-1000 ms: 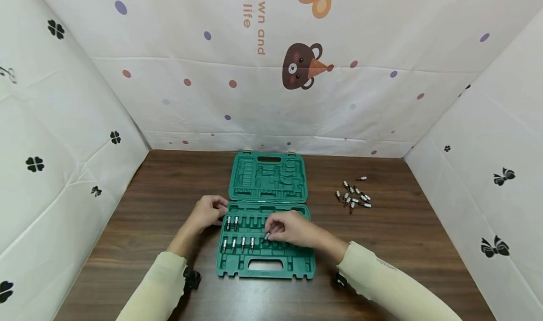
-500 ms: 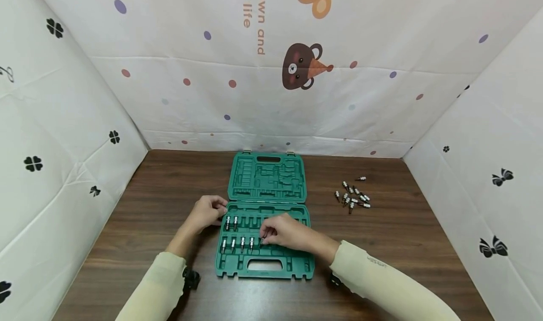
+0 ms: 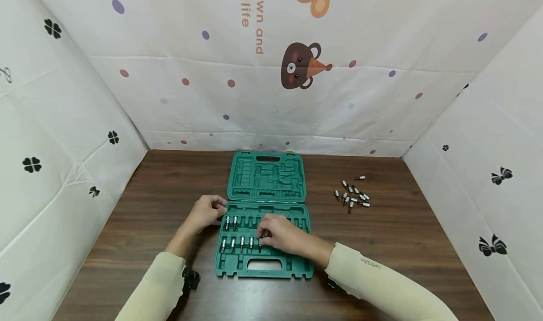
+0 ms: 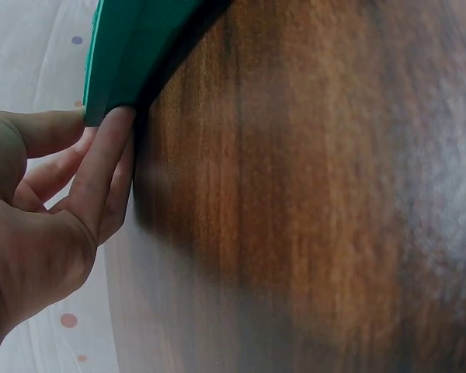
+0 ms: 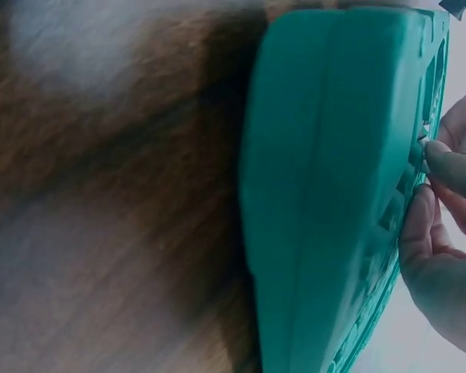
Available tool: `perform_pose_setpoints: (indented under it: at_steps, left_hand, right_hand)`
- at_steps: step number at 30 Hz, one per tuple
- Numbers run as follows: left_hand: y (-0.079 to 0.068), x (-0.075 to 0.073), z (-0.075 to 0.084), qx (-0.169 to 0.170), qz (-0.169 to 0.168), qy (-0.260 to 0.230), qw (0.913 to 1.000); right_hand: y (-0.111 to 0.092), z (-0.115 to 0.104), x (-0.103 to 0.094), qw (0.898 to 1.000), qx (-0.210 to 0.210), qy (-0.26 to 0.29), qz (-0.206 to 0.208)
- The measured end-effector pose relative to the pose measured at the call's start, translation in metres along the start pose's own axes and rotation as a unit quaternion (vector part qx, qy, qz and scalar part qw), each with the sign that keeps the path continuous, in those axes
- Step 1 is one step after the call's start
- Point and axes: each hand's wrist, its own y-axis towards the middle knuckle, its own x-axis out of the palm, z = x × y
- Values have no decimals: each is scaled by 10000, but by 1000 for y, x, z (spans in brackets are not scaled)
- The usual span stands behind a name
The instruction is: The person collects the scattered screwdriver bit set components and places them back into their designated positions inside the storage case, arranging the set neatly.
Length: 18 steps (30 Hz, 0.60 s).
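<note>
A green plastic tool case (image 3: 265, 264) lies opened out on the table, its lid (image 3: 267, 177) toward the back wall. My left hand (image 3: 206, 213) holds the case's left side near the hinge, thumb above and fingers against the side wall (image 4: 151, 58). Over the middle of the lower tray is my right hand (image 3: 277, 234), fingertips pinching a small metal bit socket (image 3: 260, 246) at a slot in the front row. Left of it, several bit sockets (image 3: 242, 244) stand in that row. Two more bit sockets (image 3: 231, 223) occupy the back row's left end.
Several loose bit sockets (image 3: 351, 198) lie in a pile on the wooden table (image 3: 382, 226), right of the case. White printed cloth walls (image 3: 191, 104) enclose the table at the back and both sides.
My right hand has shifted slightly left with the bit socket, which now lines up with the front row beside the others. The left hand stays on the case's edge.
</note>
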Motion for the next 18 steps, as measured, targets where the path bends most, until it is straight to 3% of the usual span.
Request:
perform_pose_setpoints:
  at_steps: [9,18]
  left_hand:
    - [1,3,-1,30,-63,1,10000]
    - [0,-1,0,70,-137,48,9999]
  right_hand:
    - [3,-3,-1,9991,394,-128,101]
    - [7,-11,-1,9965,778,200,211]
